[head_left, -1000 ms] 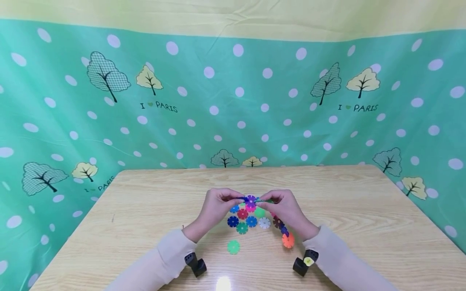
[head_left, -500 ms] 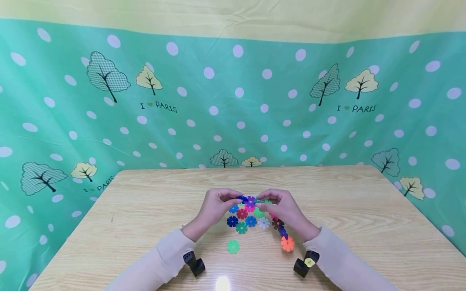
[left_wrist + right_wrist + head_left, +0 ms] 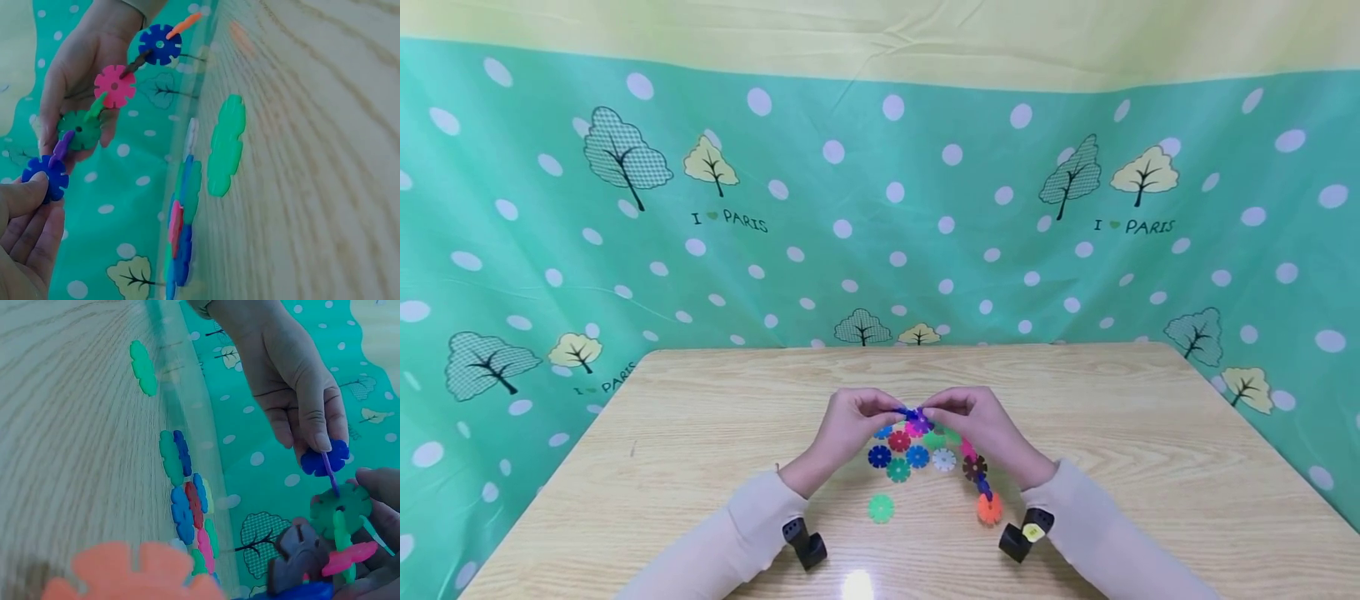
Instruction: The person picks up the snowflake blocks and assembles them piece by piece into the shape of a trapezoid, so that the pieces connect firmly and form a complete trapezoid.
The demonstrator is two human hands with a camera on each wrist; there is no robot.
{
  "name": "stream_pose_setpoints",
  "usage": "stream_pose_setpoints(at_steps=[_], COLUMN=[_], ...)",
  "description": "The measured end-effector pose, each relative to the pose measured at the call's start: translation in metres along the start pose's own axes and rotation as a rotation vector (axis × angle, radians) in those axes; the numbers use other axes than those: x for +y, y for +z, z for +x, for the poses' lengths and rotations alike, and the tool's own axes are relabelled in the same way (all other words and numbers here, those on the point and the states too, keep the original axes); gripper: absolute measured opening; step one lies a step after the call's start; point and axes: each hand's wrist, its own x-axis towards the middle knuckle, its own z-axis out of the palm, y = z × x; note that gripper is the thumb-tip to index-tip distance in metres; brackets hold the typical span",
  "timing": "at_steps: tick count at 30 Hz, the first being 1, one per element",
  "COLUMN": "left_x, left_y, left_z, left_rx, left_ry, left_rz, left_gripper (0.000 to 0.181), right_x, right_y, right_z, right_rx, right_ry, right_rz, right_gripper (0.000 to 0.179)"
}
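My left hand (image 3: pixel 853 417) pinches a dark blue snowflake disc (image 3: pixel 46 179) between thumb and fingers. A purple disc (image 3: pixel 61 147) is slotted to it, and beyond that a green disc (image 3: pixel 340 511), which my right hand (image 3: pixel 976 417) grips. The chain runs on from there: a light green disc (image 3: pixel 95 107), a pink disc (image 3: pixel 114 86), a brown disc (image 3: pixel 975 467), a blue disc (image 3: pixel 160 44) and an orange disc (image 3: pixel 989 507) at the end. This tail hangs below my right hand. Both hands are close together above the table.
Several loose discs lie on the wooden table (image 3: pixel 737 433) under my hands, among them a red one (image 3: pixel 898 441), a teal one (image 3: pixel 898 470) and a white one (image 3: pixel 943 459). One light green disc (image 3: pixel 881 508) lies apart, nearer me. A dotted curtain (image 3: pixel 880 208) hangs behind the table.
My right hand has shifted slightly left toward my left hand, and the purple disc has turned between them. The chain's tail has swung, its orange end now a little lower and further left.
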Motion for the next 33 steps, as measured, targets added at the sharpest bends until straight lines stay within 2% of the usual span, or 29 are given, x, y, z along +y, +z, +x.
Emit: stream_pose_setpoints(at_steps=[5,12,15,20,25,29,33], left_x=[0.000,0.000,-0.006,-0.017,-0.024,-0.027,-0.029], left_y=[0.003,0.003,-0.001,-0.015,-0.025,-0.025,-0.023], left_z=[0.000,0.000,-0.002,-0.010,-0.018,-0.022,-0.023], left_rx=[-0.014,-0.059,-0.092,-0.119,-0.160,-0.189,-0.177], left_ry=[-0.002,-0.011,-0.057,-0.181,-0.286,-0.319,-0.335], left_rz=[-0.009,0.004,0.028,0.067,0.127,0.194,0.217], left_gripper=[0.009,0.014,0.020,0.024,0.025,0.026,0.025], right_x=[-0.001,0.001,0.003,0.007,0.009,0.010,0.009], right_y=[0.003,0.004,0.003,-0.001,-0.003,-0.003,-0.005], right_z=[0.001,0.002,0.001,0.000,-0.003,-0.004,-0.005], right_rx=[-0.055,-0.049,-0.035,-0.007,0.003,-0.002,-0.021], right_ry=[-0.027,-0.057,-0.044,-0.031,-0.013,-0.003,-0.012], right_rz=[0.031,0.020,-0.015,-0.071,-0.071,-0.051,-0.060], right_gripper=[0.022,0.017,0.016,0.014,0.014,0.015,0.016])
